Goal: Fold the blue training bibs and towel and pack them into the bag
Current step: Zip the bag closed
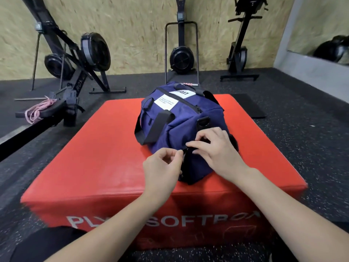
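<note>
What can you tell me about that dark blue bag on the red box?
The dark blue fabric duffel bag lies on the red padded box, one end toward the person. It has black straps, black zips and white printed labels on top, and looks full and rounded. At the near end, the left hand and the right hand pinch at a black zip; no bibs or towel show.

Both hands, left hand (160,165) and right hand (217,148), are pinching the zipper (186,151) on the navy duffel bag (181,118), sitting mid red plyo box (105,148).
</note>
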`<state>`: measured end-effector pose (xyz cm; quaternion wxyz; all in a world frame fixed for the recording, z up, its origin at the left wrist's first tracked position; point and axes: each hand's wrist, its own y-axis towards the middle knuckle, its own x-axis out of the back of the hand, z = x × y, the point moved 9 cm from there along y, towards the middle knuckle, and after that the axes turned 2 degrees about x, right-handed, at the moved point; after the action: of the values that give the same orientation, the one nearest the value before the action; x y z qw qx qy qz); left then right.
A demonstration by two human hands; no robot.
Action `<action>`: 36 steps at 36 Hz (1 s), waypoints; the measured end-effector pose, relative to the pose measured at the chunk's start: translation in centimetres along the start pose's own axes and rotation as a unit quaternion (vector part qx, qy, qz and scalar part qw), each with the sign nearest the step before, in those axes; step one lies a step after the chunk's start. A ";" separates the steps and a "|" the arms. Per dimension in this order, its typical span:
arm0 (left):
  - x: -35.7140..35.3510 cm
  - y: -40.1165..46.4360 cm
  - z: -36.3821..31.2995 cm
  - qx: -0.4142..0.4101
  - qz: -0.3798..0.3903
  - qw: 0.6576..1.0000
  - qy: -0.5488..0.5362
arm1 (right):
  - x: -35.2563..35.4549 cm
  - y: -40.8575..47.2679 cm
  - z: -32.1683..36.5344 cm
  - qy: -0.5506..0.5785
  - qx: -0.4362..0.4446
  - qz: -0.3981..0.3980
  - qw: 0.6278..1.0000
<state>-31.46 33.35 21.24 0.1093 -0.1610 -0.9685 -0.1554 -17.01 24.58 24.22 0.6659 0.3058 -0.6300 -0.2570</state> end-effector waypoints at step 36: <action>-8.8 -2.1 4.6 0.060 0.169 0.981 -0.070 | 5.3 -3.2 -17.3 0.035 -0.449 -0.029 0.892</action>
<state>-24.82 30.55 14.14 0.0755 -0.3256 -0.9402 -0.0651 0.72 19.94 25.18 0.7460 0.0009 -0.4150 -0.5208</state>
